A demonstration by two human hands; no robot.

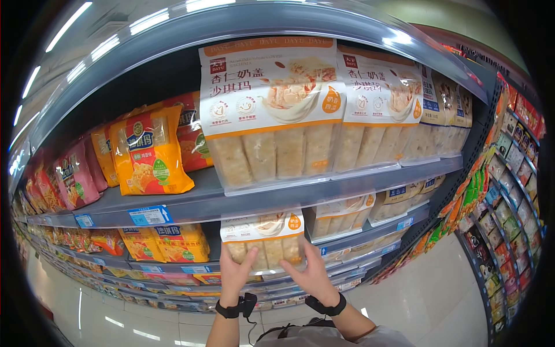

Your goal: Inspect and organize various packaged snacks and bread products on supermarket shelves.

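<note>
Between my two hands is a clear-fronted bag of sachima bars (264,238) with a white and orange printed top. My left hand (236,269) grips its left side, thumb across the front. On the right side, my right hand (305,269) holds it the same way. The bag is upright at the front of the second shelf, its top partly hidden by the upper shelf's edge. Whether its base rests on that shelf I cannot tell. Matching sachima bags (269,108) stand on the upper shelf above it, and another bag (342,212) stands to its right.
Yellow sachima packs (149,152) and pink packs (76,178) line the upper shelf's left. Its front edge (368,178) juts out above my hands. More yellow packs (182,243) stand left of my left hand. Hanging snack packets (472,191) and another stocked rack (511,217) are at the right.
</note>
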